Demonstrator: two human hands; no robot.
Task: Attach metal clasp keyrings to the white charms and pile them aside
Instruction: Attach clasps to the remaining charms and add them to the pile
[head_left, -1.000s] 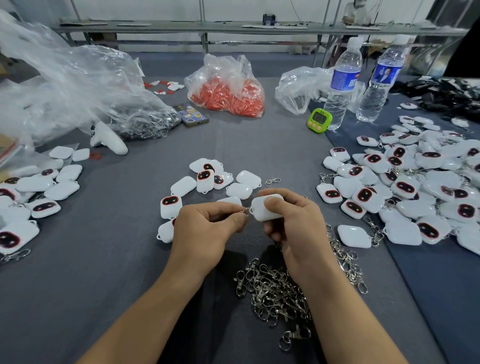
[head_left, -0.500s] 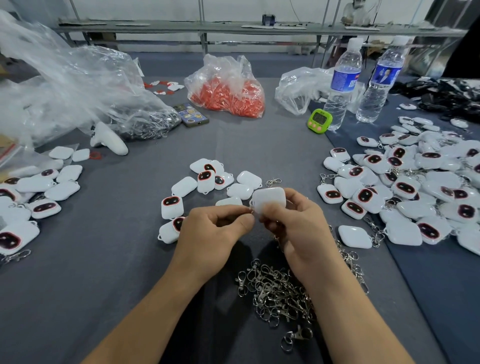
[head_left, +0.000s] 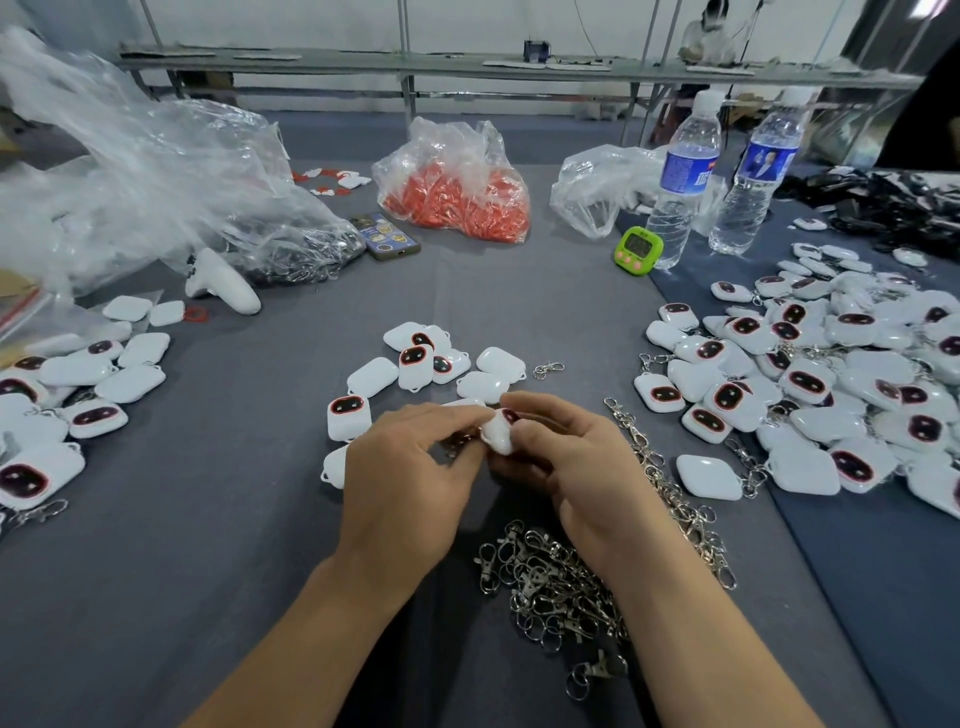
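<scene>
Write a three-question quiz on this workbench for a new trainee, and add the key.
1. True or false: the left hand and the right hand meet at one white charm.
2. Which heap lies nearest the person? A) metal clasps B) orange pieces C) plastic bags
3. Fill in: the green timer stands beside a water ____.

Key: 1 true; 2 A; 3 bottle.
</scene>
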